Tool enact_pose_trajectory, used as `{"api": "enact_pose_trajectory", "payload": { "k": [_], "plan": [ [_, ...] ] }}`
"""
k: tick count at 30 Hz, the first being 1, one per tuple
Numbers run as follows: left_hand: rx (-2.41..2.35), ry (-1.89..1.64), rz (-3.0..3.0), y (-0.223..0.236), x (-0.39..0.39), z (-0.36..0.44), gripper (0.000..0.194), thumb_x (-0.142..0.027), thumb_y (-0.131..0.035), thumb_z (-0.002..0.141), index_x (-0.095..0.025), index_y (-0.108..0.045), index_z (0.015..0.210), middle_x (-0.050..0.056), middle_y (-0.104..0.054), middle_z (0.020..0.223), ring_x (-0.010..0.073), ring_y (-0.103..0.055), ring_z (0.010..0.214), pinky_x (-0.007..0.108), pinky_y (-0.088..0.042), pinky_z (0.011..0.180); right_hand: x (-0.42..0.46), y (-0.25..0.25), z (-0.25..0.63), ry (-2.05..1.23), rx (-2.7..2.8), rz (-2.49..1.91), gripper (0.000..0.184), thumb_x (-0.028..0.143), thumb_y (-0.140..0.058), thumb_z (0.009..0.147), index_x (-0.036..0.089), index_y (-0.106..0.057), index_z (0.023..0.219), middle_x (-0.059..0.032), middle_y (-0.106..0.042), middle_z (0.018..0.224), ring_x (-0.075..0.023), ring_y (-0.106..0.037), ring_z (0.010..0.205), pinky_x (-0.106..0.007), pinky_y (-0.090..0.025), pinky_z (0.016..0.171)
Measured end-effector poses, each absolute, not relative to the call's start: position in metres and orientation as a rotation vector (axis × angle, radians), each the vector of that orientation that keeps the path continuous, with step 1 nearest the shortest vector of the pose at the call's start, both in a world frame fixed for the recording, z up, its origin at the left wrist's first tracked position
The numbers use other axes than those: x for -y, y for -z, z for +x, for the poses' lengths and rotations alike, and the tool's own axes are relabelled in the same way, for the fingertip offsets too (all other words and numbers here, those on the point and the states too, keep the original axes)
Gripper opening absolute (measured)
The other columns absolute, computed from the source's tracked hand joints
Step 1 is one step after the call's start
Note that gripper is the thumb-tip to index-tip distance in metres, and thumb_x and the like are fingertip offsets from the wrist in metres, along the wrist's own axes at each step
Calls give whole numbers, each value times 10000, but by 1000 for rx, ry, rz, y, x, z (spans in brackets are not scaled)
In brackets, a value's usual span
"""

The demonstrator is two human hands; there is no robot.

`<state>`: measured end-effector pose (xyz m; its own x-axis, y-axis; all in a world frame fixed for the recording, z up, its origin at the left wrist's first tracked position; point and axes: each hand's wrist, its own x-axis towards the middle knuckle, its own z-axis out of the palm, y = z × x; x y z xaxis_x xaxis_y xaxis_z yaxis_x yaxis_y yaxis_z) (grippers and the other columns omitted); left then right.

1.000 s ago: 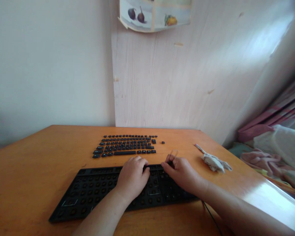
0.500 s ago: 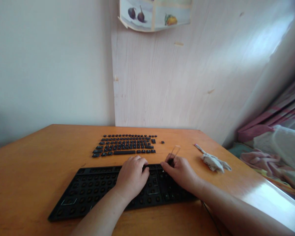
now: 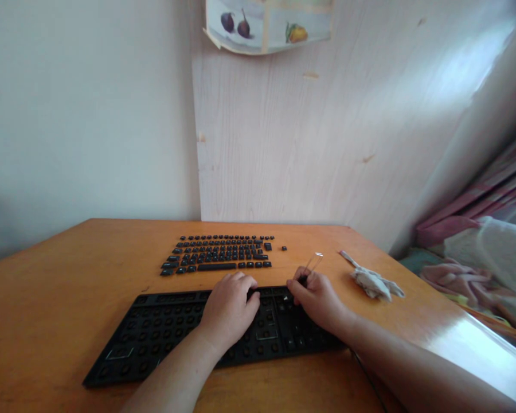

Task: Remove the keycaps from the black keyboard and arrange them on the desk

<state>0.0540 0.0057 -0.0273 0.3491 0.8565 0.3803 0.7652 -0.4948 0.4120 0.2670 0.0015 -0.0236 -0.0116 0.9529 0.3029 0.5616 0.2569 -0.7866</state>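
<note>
A black keyboard base (image 3: 163,338) with its keycaps removed lies on the orange wooden table (image 3: 47,287). My left hand (image 3: 230,310) rests on the middle of the base with its fingers curled down at the far edge. My right hand (image 3: 318,298) is closed around a wire keycap puller (image 3: 313,263), whose loop sticks up and away from my fingers. The puller's tip is at the base's far edge beside my left fingertips. The removed keycaps (image 3: 219,253) are laid out in rows on the table behind the base, with one single keycap (image 3: 284,248) apart to the right.
A crumpled grey cloth (image 3: 372,281) lies on the table to the right of my right hand. A thin cable (image 3: 370,381) runs off the near edge. A pale wooden panel and a fruit picture (image 3: 266,23) stand behind. Bedding (image 3: 481,258) lies beyond the table's right edge.
My right hand has tilted the puller, so its wire loop has swung to the right and a little higher. My left hand has stayed on the base.
</note>
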Motion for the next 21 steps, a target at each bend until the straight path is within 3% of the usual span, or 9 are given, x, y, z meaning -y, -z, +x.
{"api": "enact_pose_trajectory", "payload": {
  "k": [7, 16, 21],
  "plan": [
    [-1463, -839, 2445, 28, -6, 53, 147, -234, -521, 862, -206, -658, 907, 58, -658, 945, 221, -595, 952, 352, -453, 837, -4, 10, 274, -734, 1470, -1411, 228, 394, -553, 828, 222, -490, 692, 44, -529, 503, -110, -423, 439, -233, -315, 453],
    [-1372, -973, 2438, 17, 6, 60, 247, -237, -577, 838, -211, -644, 1074, 73, -665, 1067, 246, -574, 1067, 416, -423, 969, 8, 6, 261, -806, 1489, -1213, 306, 489, -583, 842, 214, -518, 725, 28, -565, 573, -107, -473, 472, -232, -367, 476],
    [-1187, -1034, 2151, 14, 14, 69, 329, -233, -612, 817, -216, -605, 1145, 54, -678, 1069, 192, -621, 971, 336, -476, 897, 16, 7, 252, -827, 1522, -1133, 324, 486, -586, 857, 211, -515, 700, 32, -537, 569, -99, -449, 482, -228, -364, 484]
  ]
}}
